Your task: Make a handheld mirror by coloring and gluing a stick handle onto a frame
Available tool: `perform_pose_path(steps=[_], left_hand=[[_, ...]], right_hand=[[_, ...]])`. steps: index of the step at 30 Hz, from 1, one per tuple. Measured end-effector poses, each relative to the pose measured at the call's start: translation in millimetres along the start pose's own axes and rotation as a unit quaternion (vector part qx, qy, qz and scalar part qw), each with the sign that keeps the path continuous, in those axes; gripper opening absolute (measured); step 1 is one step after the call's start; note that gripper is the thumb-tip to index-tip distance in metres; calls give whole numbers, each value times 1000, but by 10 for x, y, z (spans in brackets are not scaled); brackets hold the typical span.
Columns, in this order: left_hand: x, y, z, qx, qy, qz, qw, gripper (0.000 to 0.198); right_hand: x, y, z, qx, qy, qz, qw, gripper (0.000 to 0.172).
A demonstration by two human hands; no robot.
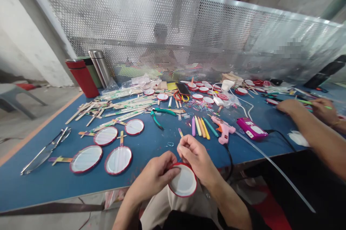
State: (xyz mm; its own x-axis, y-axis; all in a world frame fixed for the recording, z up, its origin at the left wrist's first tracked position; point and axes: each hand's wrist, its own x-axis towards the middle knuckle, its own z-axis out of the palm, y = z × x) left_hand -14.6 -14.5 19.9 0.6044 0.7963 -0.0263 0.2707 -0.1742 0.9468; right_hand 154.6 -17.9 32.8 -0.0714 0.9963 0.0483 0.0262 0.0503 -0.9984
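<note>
A round white lid with a red rim (182, 183) is held over my lap, just off the table's front edge. My left hand (159, 174) grips it, with the thumb on the white face. My right hand (198, 156) pinches a craft stick (180, 132) whose coloured tip sticks up above the fingers. Whether that stick is joined to the lid is hidden by my fingers. Left of my hands lie several similar lids on stick handles, such as one lid (118, 160). Beyond my right hand are coloured markers (202, 128) and a pink glue gun (223, 129).
Eyeglasses (47, 150) lie at the left of the blue table (151, 150). Loose craft sticks (113, 106), teal pliers (159, 113) and bottles (82, 77) stand or lie farther back. A magenta power adapter (251, 128) is at right, beside a co-worker's arms (310, 125). A perforated metal screen (175, 32) closes the back.
</note>
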Motion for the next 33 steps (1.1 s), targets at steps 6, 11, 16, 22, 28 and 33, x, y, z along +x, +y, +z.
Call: perform_pose_path(steps=[6, 11, 16, 22, 28, 33], left_hand=[[50, 65, 19, 3, 17, -29, 999, 13], [88, 14, 68, -129, 44, -107, 985, 22], [100, -40, 114, -199, 102, -128, 966, 29], [127, -56, 168, -215, 202, -126, 947, 22], [134, -102, 204, -137, 264, -105, 949, 27], [133, -95, 202, -70, 234, -93, 965, 15]], right_hand=[[-72, -42, -144, -206, 16, -126, 970, 11], [-167, 13, -170, -376, 29, -223, 899, 15], [-292, 156, -150, -380, 68, -264, 884, 17], [-532, 383, 153, -386, 73, -245, 887, 20], [-567, 367, 215, -431, 18, -266, 862, 19], [-519, 294, 208, -385, 18, -239, 891, 19]])
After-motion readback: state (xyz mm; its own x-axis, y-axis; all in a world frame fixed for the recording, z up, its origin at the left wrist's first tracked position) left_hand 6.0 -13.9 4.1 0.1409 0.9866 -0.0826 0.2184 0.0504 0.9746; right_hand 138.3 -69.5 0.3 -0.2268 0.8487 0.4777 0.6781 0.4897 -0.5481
